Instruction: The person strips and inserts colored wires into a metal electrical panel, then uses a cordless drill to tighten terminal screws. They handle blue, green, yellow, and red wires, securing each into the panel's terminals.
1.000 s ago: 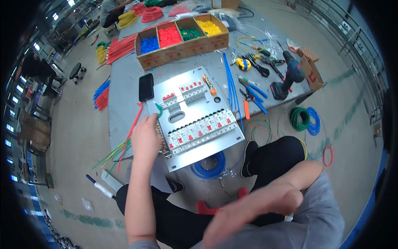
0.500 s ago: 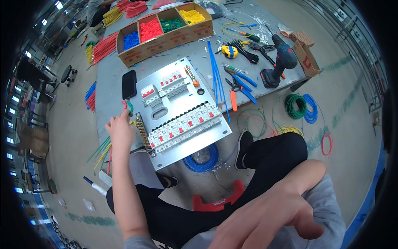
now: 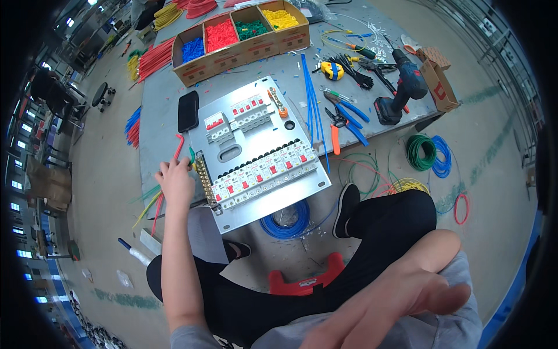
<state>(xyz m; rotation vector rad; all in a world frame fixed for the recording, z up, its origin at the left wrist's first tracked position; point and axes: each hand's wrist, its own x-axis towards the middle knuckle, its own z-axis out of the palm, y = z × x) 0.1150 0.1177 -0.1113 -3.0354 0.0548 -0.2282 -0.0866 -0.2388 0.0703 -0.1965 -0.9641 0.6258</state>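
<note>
The person wears a grey short-sleeved fabric top (image 3: 443, 320) — hands (image 3: 176, 179) bare. Below are long black fabric trousers (image 3: 395, 218) and black low-cut shoes (image 3: 347, 203) with pale sole edges.

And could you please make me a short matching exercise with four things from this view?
Column one:
1. left hand
2. phone
3. drill
4. tape measure

Column two:
A. yellow with blue, right of the long blue wires
B. at the coloured wires, left of the metal plate
C. beside the small cardboard box
D. black, rectangular, lying flat

Pairs: 1-B, 2-D, 3-C, 4-A
</note>
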